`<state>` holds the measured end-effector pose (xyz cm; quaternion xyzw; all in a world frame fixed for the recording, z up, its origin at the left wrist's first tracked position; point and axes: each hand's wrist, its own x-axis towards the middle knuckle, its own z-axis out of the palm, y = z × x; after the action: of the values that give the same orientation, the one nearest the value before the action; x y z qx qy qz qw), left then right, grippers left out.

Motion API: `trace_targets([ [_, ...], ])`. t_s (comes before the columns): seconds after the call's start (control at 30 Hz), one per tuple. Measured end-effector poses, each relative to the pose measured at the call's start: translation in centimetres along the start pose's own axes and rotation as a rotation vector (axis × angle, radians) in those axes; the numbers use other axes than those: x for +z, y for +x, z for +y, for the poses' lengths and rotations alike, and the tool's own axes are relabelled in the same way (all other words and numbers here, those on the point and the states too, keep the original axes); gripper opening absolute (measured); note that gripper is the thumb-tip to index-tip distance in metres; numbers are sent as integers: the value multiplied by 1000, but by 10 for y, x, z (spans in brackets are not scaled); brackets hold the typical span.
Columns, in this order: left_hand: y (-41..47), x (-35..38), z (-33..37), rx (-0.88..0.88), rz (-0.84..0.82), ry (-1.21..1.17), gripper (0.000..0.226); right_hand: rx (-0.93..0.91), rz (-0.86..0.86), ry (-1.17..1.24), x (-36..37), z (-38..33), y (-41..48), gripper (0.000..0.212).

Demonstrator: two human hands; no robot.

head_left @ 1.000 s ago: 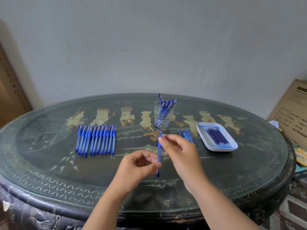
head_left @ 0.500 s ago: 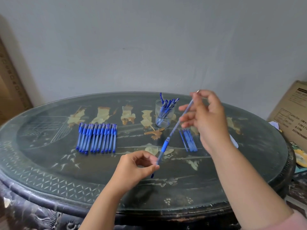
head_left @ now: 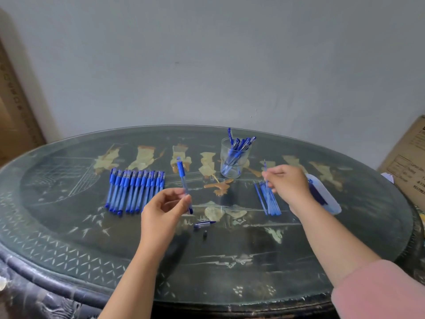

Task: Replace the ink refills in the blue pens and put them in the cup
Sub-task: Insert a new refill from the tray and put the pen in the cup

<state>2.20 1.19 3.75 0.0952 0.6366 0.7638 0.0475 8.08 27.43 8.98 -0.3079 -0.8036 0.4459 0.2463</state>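
Blue plastic, the pen barrel [head_left: 184,183] stands nearly upright in the left hand [head_left: 164,210], pinched low between thumb and fingertips. Well to the right of that grip, the right hand [head_left: 287,183] pinches a thin refill [head_left: 265,167], also near upright, just above the loose refills [head_left: 268,201] on the table [head_left: 230,261]. The white tray [head_left: 331,203], probably the source of the next refill, lies just past the right hand, the nearer one. The cup [head_left: 233,157] stands beyond, between both hands.
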Motion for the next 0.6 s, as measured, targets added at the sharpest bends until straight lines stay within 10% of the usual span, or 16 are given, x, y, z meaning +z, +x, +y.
trace_targets([
  [0.6, 11, 1, -17, -19, 39, 37, 13, 68, -64, -460, 44, 38, 45, 10],
])
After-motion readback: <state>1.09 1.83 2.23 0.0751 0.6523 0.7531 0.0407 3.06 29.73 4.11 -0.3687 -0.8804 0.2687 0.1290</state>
